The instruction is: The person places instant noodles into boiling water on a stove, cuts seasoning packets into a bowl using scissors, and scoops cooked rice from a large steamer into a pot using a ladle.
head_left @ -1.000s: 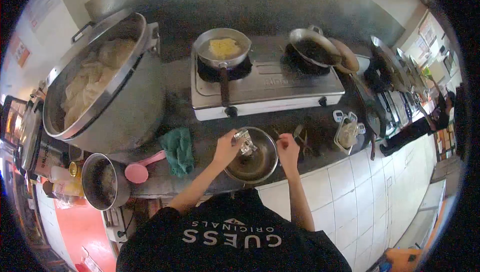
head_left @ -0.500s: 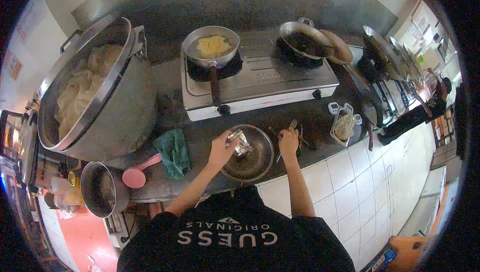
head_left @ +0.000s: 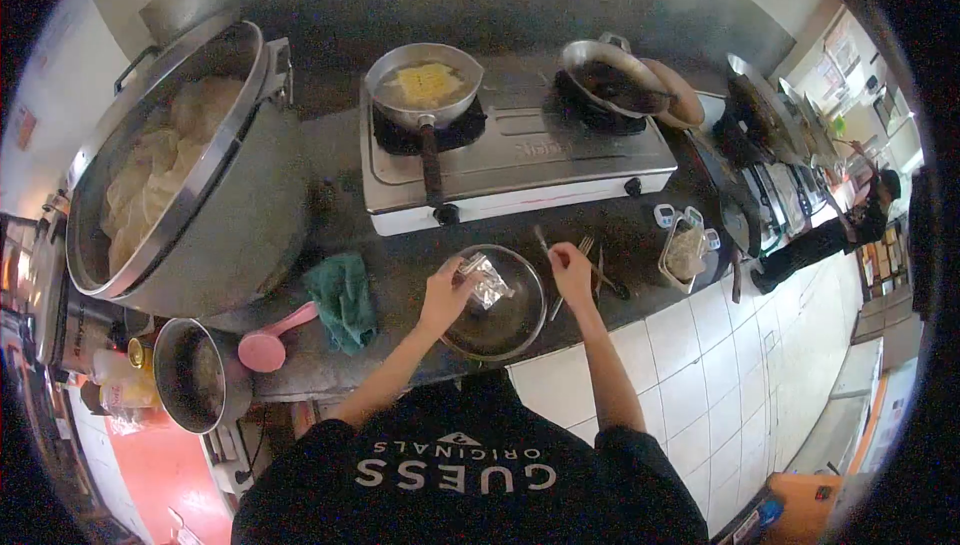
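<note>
My left hand [head_left: 447,295] is closed on a shiny silver foil packet [head_left: 488,283], which it holds over a round bowl [head_left: 542,320] at the counter's front edge. Just right of the bowl, my right hand [head_left: 572,271] pinches a thin utensil [head_left: 541,236] whose tip points up and away; its exact kind is too small to tell. Beside that hand a fork [head_left: 586,247] and other slim utensils lie on the counter. Beyond the hands, a saucepan [head_left: 427,121] with a yellow noodle block [head_left: 425,85] in liquid sits on the left burner.
A two-burner gas stove [head_left: 520,190] carries a dark-bottomed pan [head_left: 612,80] on the right. Leftward stand a huge pot [head_left: 235,205], a green cloth [head_left: 341,303], a pink ladle [head_left: 262,351] and an empty-looking pot [head_left: 205,375]. A small container [head_left: 684,253] with thermometers lies right. Another person [head_left: 830,240] is farther right.
My right hand has lifted slightly from among the utensils, and the thin utensil in it now points farther up. The foil packet has shifted a little over the bowl.
</note>
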The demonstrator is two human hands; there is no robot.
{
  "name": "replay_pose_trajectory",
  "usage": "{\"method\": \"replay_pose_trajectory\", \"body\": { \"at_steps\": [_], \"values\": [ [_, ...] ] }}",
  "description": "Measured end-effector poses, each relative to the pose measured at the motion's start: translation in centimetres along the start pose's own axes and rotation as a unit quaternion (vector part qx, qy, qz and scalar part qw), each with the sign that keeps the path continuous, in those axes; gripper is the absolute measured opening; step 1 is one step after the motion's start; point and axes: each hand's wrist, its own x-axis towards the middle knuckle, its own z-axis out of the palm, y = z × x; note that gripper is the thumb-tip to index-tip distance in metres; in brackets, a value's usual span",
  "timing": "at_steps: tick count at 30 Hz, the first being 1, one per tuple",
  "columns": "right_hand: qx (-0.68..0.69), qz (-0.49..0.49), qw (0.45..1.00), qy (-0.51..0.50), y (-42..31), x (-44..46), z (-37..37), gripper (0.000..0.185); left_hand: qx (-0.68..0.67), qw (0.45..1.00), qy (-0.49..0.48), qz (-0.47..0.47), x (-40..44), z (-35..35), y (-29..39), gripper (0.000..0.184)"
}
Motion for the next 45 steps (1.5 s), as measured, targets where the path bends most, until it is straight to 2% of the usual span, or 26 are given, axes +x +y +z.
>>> {"method": "replay_pose_trajectory", "body": {
  "at_steps": [2,3,5,6,8,9,14,15,17,18,20,21,22,25,26,27,28,31,32,33,34,36,37,40,43,45],
  "values": [
    [0.216,-0.013,0.976,0.001,-3.1,-1.1,-0.1,0.01,-0.028,0.998,-0.021,-0.044,0.0,-0.6,0.8,0.036],
    [0.23,-0.037,0.972,-0.026,-4.1,-1.9,0.2,0.011,-0.043,0.996,-0.034,-0.066,0.0,-0.7,1.0,0.036],
    [0.258,-0.083,0.96,-0.075,-5.7,-3.5,0.9,0.014,-0.004,1.0,-0.017,-0.017,0.0,-0.3,0.6,0.033],
    [0.247,-0.043,0.964,-0.089,-6.3,-3.9,1.0,0.012,0.015,1.0,-0.009,0.008,0.1,-0.3,1.0,0.031],
    [0.224,0.04,0.967,-0.115,-7.2,-4.8,0.8,0.009,-0.035,0.998,-0.052,-0.022,0.2,-0.2,1.8,0.03],
    [0.181,0.021,0.98,-0.084,-7.7,-5.2,0.3,0.009,-0.059,0.995,-0.074,-0.037,0.2,-0.1,2.3,0.029],
    [0.199,0.073,0.973,0.089,-6.6,-7.9,-3.2,0.006,-0.197,0.972,-0.124,-0.007,-0.5,1.4,3.0,0.042],
    [0.242,0.049,0.959,0.139,-5.1,-9.3,-4.3,0.005,-0.236,0.965,-0.115,-0.01,-0.6,1.1,3.4,0.043],
    [0.239,0.122,0.936,0.227,-0.2,-12.9,-6.3,0.008,-0.285,0.951,-0.117,-0.03,-0.9,-0.8,4.8,0.041],
    [0.277,0.137,0.911,0.272,1.4,-14.9,-7.3,0.01,-0.241,0.964,-0.107,-0.036,-1.2,-2.0,4.5,0.04],
    [0.201,0.191,0.903,0.327,8.0,-20.1,-7.4,0.015,-0.15,0.984,-0.087,-0.045,-2.0,-4.4,3.5,0.037],
    [0.095,0.256,0.904,0.329,11.7,-23.2,-6.7,0.015,-0.133,0.987,-0.078,-0.037,-2.5,-5.3,2.5,0.034],
    [0.076,0.28,0.901,0.322,14.8,-25.9,-5.3,0.015,-0.116,0.99,-0.068,-0.028,-3.1,-6.1,1.6,0.031],
    [0.017,0.33,0.9,0.283,23.2,-33.2,1.2,0.018,-0.143,0.975,-0.043,-0.166,-5.4,-8.1,1.0,0.028],
    [-0.003,0.333,0.906,0.263,25.1,-34.6,3.2,0.022,-0.121,0.977,-0.051,-0.167,-6.2,-8.6,0.3,0.026],
    [-0.097,0.394,0.896,0.178,22.2,-33.4,3.6,0.026,-0.099,0.979,-0.057,-0.168,-7.0,-9.0,-0.6,0.024],
    [0.09,0.405,0.882,0.226,24.0,-33.7,6.8,0.027,-0.076,0.981,-0.062,-0.168,-7.5,-9.3,-0.7,0.022],
    [0.058,0.399,0.905,0.135,24.2,-30.2,13.0,0.028,0.077,0.936,-0.266,-0.22,-8.6,-9.9,0.0,0.018],
    [0.032,0.389,0.917,0.082,22.9,-27.7,13.8,0.029,0.08,0.929,-0.307,-0.191,-9.3,-9.6,-0.4,0.018],
    [0.221,0.414,0.876,0.107,23.6,-26.0,16.3,0.031,0.082,0.92,-0.348,-0.163,-10.4,-8.9,-1.4,0.019],
    [0.391,0.44,0.795,0.143,24.5,-24.5,18.8,0.034,0.082,0.908,-0.388,-0.133,-11.2,-8.1,-2.3,0.02],
    [0.469,0.481,0.728,0.137,23.4,-21.8,20.5,0.033,0.012,0.875,-0.446,-0.189,-12.3,-6.2,-3.6,0.022],
    [0.461,0.487,0.732,0.121,23.0,-21.2,21.0,0.033,-0.025,0.855,-0.472,-0.215,-12.3,-5.2,-3.3,0.023],
    [0.471,0.472,0.74,0.088,22.4,-21.1,21.2,0.033,0.131,0.838,-0.511,-0.137,-12.1,-2.9,-0.9,0.033],
    [0.513,0.428,0.741,0.069,22.7,-22.8,20.7,0.033,0.156,0.881,-0.424,0.139,-14.8,-0.6,-6.8,0.05],
    [0.547,0.4,0.733,0.057,23.2,-24.6,20.1,0.034,0.239,0.839,-0.468,0.141,-14.0,0.2,-6.1,0.057]
  ]
}}
